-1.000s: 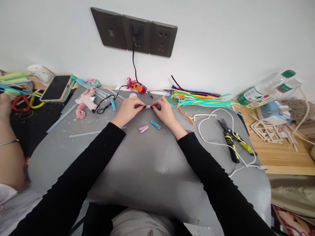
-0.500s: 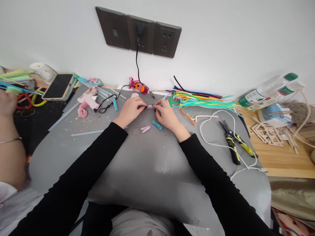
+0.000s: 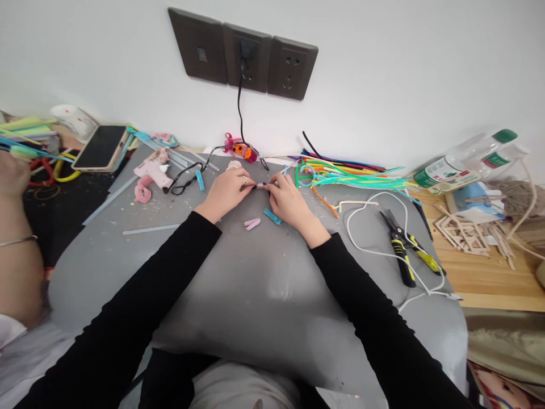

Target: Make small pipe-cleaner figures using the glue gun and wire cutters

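My left hand [image 3: 227,190] and my right hand [image 3: 288,199] meet at the far middle of the grey mat [image 3: 255,295]. Both pinch a short pink pipe-cleaner piece [image 3: 260,186] between their fingertips, one at each end. Just in front of the hands lie a folded pink piece [image 3: 252,224] and a short blue piece [image 3: 271,216]. Another short blue piece [image 3: 198,180] lies left of my left hand.
A pink glue gun [image 3: 150,172] with a black cord lies at far left, a phone [image 3: 100,147] beyond it. Coloured pipe cleaners [image 3: 349,173] are piled at far right. Pliers [image 3: 400,244] and a white cord [image 3: 383,227] lie right. Another person's arm [image 3: 17,250] is at left.
My two hands have drawn slightly closer together on the pink piece. The view has shifted a little; nothing else on the mat has moved.
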Tool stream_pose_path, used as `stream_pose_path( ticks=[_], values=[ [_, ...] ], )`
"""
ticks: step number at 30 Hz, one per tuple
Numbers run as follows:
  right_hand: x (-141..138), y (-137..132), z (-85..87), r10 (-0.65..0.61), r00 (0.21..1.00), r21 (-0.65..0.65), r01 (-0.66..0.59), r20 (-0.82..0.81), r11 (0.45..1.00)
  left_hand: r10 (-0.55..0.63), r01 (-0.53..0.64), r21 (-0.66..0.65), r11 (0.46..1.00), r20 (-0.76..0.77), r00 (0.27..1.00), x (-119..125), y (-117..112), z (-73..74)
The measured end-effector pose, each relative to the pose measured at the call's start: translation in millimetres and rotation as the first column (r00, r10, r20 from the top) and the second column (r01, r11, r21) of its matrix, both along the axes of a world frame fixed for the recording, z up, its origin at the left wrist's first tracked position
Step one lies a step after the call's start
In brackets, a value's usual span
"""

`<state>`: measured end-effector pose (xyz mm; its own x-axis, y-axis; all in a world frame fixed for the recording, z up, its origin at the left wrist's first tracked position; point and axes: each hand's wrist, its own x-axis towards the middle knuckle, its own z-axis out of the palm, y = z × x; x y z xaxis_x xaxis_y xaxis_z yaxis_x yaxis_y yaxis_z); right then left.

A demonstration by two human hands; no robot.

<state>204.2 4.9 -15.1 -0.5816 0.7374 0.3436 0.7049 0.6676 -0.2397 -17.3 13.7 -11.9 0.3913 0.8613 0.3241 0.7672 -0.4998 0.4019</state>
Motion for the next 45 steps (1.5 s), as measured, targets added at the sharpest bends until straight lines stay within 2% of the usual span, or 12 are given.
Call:
stream_pose_path(
  ticks=[7, 11, 18, 25, 37, 45],
  values=[
    [-0.9, 0.3, -0.2, -0.006, 1.000, -0.021, 0.006, 0.000, 1.000, 0.091, -0.097, 0.047, 0.994, 0.112, 0.989, -1.2, -4.3, 4.7],
    [-1.5, 0.7, -1.1, 0.000, 1.000, -0.021, 0.000, -0.001, 1.000, 0.138, -0.137, -0.014, 0.990, 0.110, 0.984, -10.3, -1.1, 1.3],
    [-0.8, 1.5, -2.0, 0.005, 1.000, -0.012, -0.005, 0.006, 1.000, 0.076, -0.072, -0.062, 0.995, 0.069, 0.995, -13.0, 1.7, -7.5],
    [-1.4, 1.5, -0.1, 0.001, 0.999, -0.017, 0.000, 0.032, 1.000, 0.024, -0.016, -0.063, 0.998, 0.128, 0.992, -6.0, 3.2, -8.0],
    [-1.6, 2.0, -0.1, 0.003, 0.998, 0.004, -0.003, 0.062, 1.000, 0.052, -0.037, -0.086, 0.996, 0.189, 0.981, -4.0, 5.0, -9.9],
    [-3.5, 1.8, 0.7, -0.022, 0.997, -0.023, 0.023, 0.076, 0.999, 0.083, -0.052, -0.149, 0.988, 0.214, 0.973, -4.2, 6.2, -9.2]
  ],
)
